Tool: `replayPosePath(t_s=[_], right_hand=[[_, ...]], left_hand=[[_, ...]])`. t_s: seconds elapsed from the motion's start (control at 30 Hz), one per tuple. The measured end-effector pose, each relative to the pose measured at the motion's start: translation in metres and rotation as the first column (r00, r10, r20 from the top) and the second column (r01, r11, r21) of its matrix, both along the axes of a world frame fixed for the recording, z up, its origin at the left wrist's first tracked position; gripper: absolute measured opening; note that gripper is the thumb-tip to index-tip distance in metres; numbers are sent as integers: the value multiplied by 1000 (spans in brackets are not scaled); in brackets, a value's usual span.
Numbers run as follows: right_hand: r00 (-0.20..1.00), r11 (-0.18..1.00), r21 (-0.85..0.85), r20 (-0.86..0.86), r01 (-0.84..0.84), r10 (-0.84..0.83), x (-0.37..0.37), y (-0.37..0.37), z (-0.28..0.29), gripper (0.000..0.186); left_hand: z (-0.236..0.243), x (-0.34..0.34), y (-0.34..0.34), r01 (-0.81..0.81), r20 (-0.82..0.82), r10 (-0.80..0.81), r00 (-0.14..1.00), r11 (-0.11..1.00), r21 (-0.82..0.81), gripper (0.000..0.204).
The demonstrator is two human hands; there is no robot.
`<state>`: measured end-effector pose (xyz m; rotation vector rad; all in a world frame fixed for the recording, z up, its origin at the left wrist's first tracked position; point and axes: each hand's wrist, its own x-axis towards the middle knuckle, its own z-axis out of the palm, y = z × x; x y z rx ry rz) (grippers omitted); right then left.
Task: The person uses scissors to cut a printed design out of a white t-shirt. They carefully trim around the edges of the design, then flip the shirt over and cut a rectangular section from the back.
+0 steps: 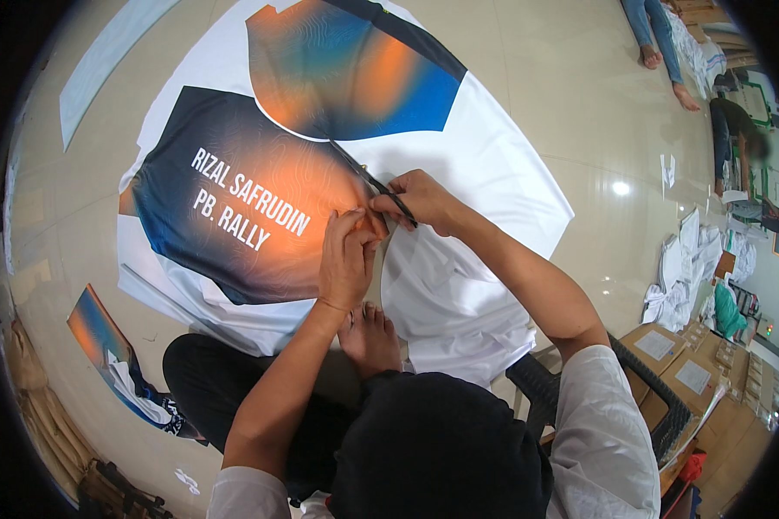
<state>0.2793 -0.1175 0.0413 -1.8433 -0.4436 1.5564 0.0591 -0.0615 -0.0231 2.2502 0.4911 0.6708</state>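
My right hand (pixel 424 201) grips a pair of dark scissors (pixel 355 162). Their blades point away and to the left, along the right edge of a navy and orange printed fabric panel (pixel 251 173) with white lettering. My left hand (pixel 346 259) pinches the orange edge of this panel close to the scissors. Beyond it lies a second printed panel (pixel 355 73) in blue, orange and black. Both prints are part of or lie on a large white cloth (pixel 502 156); which one, I cannot tell. The cloth's near right part is bunched in folds.
My bare foot (pixel 370 337) rests just below my hands. Printed offcuts (pixel 117 363) lie on the floor at left, and a white strip (pixel 112 65) at the far left. A black plastic chair (pixel 545 389) and cardboard boxes (pixel 679 372) stand at right. Other people (pixel 731 130) are at the far right.
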Motion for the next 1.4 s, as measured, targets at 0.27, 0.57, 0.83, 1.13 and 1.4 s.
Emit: replayPosePath(t_s=[0.27, 0.57, 0.83, 1.13, 1.4], right_hand=[[993, 993, -10, -11, -120, 120, 37, 3, 3, 30], [894, 891, -75, -42, -448, 446, 113, 33, 13, 27], [808, 804, -98, -7, -587, 589, 133, 68, 18, 29], [760, 753, -107, -38, -649, 649, 145, 82, 15, 32], [763, 755, -110, -81, -647, 642, 149, 85, 14, 32]], left_hand=[[1, 0, 1, 0, 7, 0, 1000, 1000, -4, 18], [6, 2, 2, -7, 25, 8, 1000, 1000, -5, 21], [7, 2, 2, -8, 56, 8, 998, 1000, -1, 20], [6, 4, 2, -8, 66, 9, 998, 1000, -11, 22], [7, 2, 3, 9, 42, -8, 999, 1000, -10, 19]])
